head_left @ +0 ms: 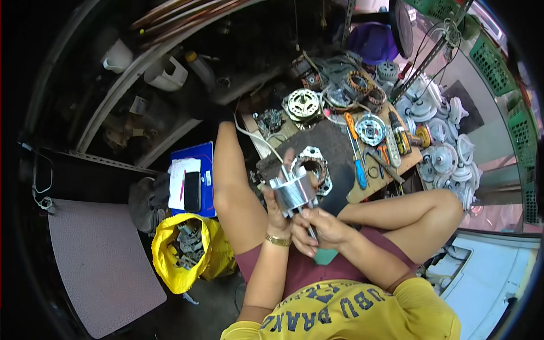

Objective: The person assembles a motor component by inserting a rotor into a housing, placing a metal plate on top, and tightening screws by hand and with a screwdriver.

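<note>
Left grip curls round the silver cylinder from its left; right grip pinches the thin rod at its near end

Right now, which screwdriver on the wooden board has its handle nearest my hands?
The blue-handled screwdriver: its handle points toward you, while the orange-handled screwdriver has its handle farther off, pointing away.

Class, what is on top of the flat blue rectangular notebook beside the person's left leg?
On the flat blue notebook lie a white paper sheet, a slim pink pen and a black rectangular phone. Whatever is beneath them is covered and cannot be seen.
</note>
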Tool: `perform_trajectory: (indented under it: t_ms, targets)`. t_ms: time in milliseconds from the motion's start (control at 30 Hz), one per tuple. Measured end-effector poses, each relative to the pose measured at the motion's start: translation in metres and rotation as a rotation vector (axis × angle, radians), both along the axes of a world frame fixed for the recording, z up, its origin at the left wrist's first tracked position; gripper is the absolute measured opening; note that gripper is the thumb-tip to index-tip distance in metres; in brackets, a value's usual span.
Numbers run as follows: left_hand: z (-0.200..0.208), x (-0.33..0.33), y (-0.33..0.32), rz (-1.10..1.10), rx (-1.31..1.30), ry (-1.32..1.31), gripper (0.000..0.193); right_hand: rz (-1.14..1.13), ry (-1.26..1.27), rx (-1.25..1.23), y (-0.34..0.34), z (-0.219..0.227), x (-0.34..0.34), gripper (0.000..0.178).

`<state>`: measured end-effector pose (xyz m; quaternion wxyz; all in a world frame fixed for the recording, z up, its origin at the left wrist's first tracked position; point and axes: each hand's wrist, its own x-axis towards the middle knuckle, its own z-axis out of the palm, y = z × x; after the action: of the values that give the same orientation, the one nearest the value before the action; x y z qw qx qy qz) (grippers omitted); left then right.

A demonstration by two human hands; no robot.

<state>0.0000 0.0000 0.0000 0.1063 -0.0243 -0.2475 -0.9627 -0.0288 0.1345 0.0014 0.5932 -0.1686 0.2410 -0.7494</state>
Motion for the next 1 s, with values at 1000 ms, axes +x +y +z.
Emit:
perform_trajectory:
  t_ms: [1000]
  targets:
    - [-0.027,0.006,-0.007,0.359,-0.159,-0.464,0.065,-0.031,0.125,0.546,0.009,-0.021,-0.027,0.047]
